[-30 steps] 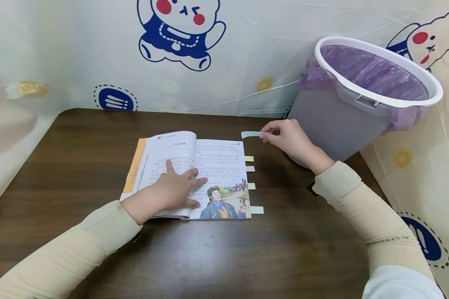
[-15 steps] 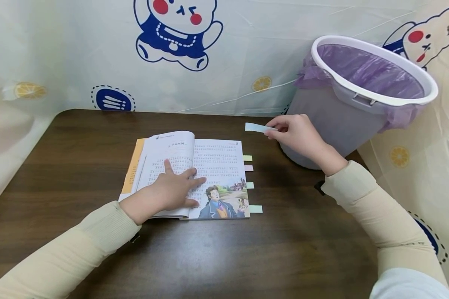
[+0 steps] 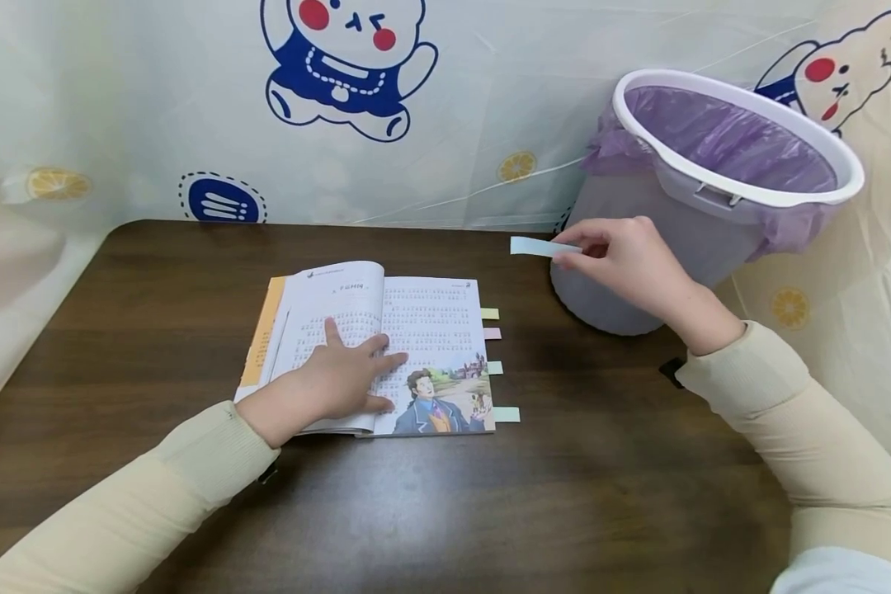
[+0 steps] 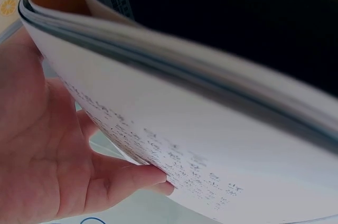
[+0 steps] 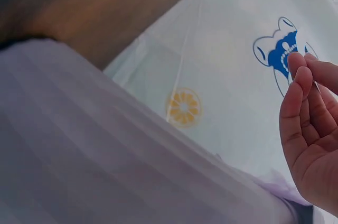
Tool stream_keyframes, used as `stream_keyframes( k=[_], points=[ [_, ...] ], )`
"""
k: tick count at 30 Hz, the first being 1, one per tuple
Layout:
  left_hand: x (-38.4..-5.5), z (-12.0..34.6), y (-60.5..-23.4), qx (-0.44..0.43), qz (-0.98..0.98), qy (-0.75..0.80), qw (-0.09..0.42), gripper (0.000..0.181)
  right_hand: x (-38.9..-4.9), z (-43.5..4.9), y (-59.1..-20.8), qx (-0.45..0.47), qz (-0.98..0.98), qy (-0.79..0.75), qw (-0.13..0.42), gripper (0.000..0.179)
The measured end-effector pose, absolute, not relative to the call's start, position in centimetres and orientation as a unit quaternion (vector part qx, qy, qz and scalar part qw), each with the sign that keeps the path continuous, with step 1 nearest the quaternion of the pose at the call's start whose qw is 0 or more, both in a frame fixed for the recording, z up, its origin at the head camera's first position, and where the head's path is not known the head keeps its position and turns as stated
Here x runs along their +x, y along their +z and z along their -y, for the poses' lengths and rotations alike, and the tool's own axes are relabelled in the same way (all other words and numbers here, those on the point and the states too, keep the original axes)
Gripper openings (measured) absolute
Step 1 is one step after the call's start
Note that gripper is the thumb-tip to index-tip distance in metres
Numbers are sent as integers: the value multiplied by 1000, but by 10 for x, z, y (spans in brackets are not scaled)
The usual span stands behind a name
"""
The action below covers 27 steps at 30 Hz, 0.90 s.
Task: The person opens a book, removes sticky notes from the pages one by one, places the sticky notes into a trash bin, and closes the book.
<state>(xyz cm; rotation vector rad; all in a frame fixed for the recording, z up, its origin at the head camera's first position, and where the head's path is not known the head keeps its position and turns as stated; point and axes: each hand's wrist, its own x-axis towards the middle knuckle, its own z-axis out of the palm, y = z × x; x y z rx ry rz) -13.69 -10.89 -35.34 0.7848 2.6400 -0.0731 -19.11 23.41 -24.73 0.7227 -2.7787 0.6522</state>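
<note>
Blue strip (image 3: 542, 247) — slim, right hand (image 3: 631, 262) pinches end | bin (image 3: 618, 195) — wrinkled purple liner (image 3: 731, 139)

I'm seeing pale-blue strip (image 3: 536, 247), brown woodgrain table (image 3: 431, 511), grey bin (image 3: 713, 239), white rim (image 3: 772, 195), purple liner (image 3: 735, 136); backdrop (image 3: 483, 99) is showing blue-outlined bears (image 3: 341, 87), red cheeks (image 3: 314, 14).

The head view looks forward and down over the surface (image 3: 416, 511), book (image 3: 434, 322) near its centre, bin (image 3: 616, 272) at two o'clock. The left wrist view meets that book close up; the right wrist view, bin close at eight o'clock, faces the curtain (image 3: 193, 99) upside down.
</note>
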Motion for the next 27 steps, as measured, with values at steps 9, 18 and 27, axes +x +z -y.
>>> stream_keyframes(
  k=[9,18,27],
  points=[
    [-137,107,-353,277,-940,-26,199,73,-182,-247,-227,251,933,218,137,15],
    [-139,106,-353,273,-939,-29,206,74,-174,-255,-207,212,921,283,162,12],
    [-140,107,-355,273,-940,-22,202,73,-167,-265,-180,162,907,336,197,16]
  ],
)
